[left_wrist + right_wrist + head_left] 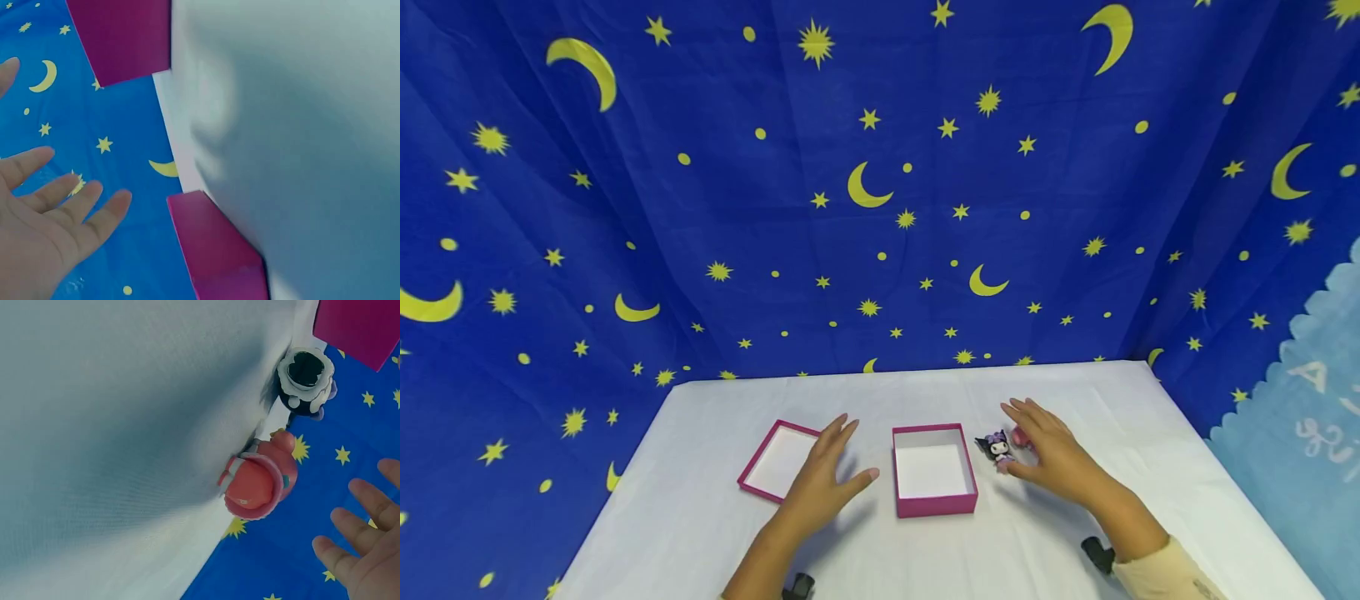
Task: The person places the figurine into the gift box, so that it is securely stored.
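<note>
An open magenta box (936, 506) with a white inside stands on the table, and a shallow magenta-rimmed lid (769, 458) lies to its left, inside up. My left hand (822, 490) hovers over the lid's right side, fingers spread and holding nothing. Right of the box stands a figurine with a black hood and purple bow (997, 448). A pinkish-red figurine (256, 481) is beside it, partly hidden by my right hand (1056, 458) in the head view. That hand has its thumb and fingers apart around the figurines; in the right wrist view its fingers are clear of both.
A white cloth covers the table (700, 533). Behind it hangs a blue curtain (790, 242) with yellow moons and stars. A light-blue cloth (1300, 450) with white lettering hangs at the right. Black wrist mounts (1097, 554) show near both wrists.
</note>
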Tool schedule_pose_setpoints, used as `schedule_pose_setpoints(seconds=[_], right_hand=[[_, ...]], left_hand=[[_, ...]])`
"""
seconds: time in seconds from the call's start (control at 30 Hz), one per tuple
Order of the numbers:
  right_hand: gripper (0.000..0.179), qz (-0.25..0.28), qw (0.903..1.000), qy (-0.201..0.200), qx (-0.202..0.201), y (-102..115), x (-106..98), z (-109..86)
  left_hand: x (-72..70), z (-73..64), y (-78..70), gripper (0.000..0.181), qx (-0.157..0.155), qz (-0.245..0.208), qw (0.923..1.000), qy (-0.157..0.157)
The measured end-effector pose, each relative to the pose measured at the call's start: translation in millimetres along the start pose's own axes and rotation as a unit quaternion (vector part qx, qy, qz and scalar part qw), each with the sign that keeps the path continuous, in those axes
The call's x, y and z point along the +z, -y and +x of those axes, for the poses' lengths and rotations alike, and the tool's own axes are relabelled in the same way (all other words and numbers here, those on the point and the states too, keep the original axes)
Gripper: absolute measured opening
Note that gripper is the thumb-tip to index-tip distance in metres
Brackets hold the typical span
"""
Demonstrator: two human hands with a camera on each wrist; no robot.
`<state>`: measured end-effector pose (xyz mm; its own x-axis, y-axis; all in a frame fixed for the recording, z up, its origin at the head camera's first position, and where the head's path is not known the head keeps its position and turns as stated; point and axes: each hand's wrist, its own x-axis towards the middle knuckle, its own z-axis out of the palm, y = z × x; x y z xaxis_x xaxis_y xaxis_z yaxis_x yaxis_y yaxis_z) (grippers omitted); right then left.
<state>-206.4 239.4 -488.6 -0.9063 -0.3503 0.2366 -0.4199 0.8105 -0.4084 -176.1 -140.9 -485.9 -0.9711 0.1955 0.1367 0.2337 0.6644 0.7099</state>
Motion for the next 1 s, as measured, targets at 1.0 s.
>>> schedule_pose_setpoints(seconds=[1.0], right_hand=[[0.066,0.066,0.9916,0.106,0.033,-13,7,16.7]], left_hand=[[36.2,1.7,-7.8,0.072,0.052,-0.088,0.9897,0.101]])
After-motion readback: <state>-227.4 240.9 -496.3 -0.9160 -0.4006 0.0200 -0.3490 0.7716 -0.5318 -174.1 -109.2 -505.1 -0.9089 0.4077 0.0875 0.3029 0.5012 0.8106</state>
